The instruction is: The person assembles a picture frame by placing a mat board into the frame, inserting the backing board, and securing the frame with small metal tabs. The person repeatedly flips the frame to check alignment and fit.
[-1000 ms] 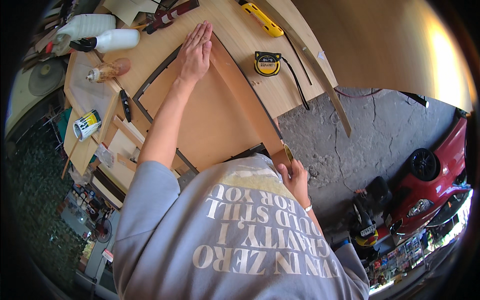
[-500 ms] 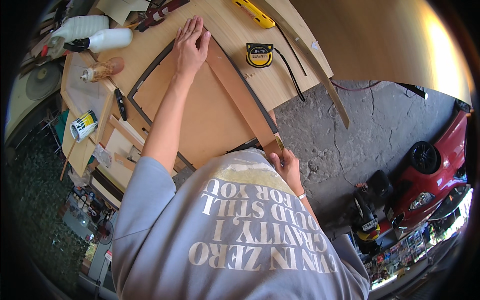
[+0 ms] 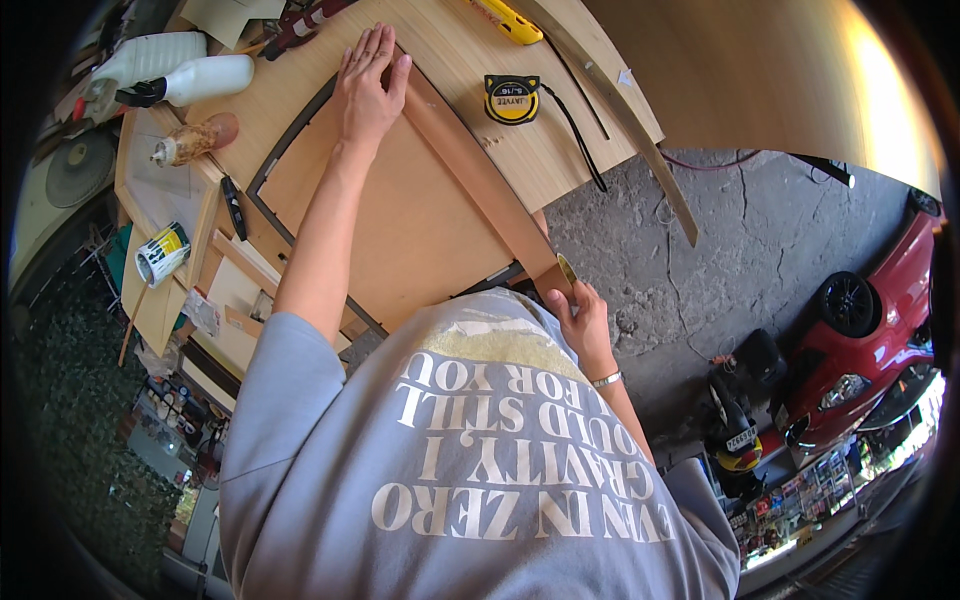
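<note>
A framed brown panel (image 3: 400,225) with a dark rim lies face-down-looking on the wooden workbench in front of me. Along its right side runs a long strip of brown tape (image 3: 470,165). My left hand (image 3: 370,95) rests on the far end of this strip, fingers stretched out and lying together. At the near right corner, my right hand (image 3: 588,325) grips the tape's near end, where a shiny gold-coloured oval edge (image 3: 567,268) shows, apparently the roll. Part of the near rim is hidden behind my shirt.
A tape measure (image 3: 511,100) and a yellow cutter (image 3: 508,20) lie right of the frame. Left are a white spray bottle (image 3: 208,80), a brown-stained bottle (image 3: 195,140), a black marker (image 3: 233,207) and a can (image 3: 163,254). A long thin strip (image 3: 640,130) overhangs the bench edge.
The tape strip has shifted outward, covering more of the dark right rim. My right hand has moved slightly right with the near end. My left hand stays pressed at the far corner.
</note>
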A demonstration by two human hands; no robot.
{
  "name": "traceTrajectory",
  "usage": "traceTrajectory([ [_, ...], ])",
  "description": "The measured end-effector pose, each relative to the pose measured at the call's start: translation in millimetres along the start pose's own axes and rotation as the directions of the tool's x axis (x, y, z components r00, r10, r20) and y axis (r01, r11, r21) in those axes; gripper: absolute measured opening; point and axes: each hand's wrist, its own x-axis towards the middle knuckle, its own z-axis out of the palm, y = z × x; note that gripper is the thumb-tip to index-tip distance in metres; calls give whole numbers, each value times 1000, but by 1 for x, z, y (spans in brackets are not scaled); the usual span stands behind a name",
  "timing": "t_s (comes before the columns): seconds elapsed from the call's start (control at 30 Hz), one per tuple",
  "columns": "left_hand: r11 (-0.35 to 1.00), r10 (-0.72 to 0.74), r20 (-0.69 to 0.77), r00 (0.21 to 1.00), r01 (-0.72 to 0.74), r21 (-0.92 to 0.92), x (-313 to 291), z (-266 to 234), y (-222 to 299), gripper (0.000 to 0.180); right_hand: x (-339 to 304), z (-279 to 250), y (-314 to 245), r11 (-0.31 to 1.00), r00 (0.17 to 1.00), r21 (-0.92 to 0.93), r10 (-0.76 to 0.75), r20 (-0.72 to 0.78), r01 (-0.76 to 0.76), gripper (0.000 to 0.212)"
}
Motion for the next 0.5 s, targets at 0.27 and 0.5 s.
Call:
traceTrajectory([
  [0.27,1000,3,0,1000,-3,0,-1,-1,-2,50,1,2,2,999,999,-9,34,31,-33,37],
  [0.5,1000,-10,-10,1000,10,-4,-2,0,-1,49,0,4,5,1000,1000,-4,-9,9,9,35],
])
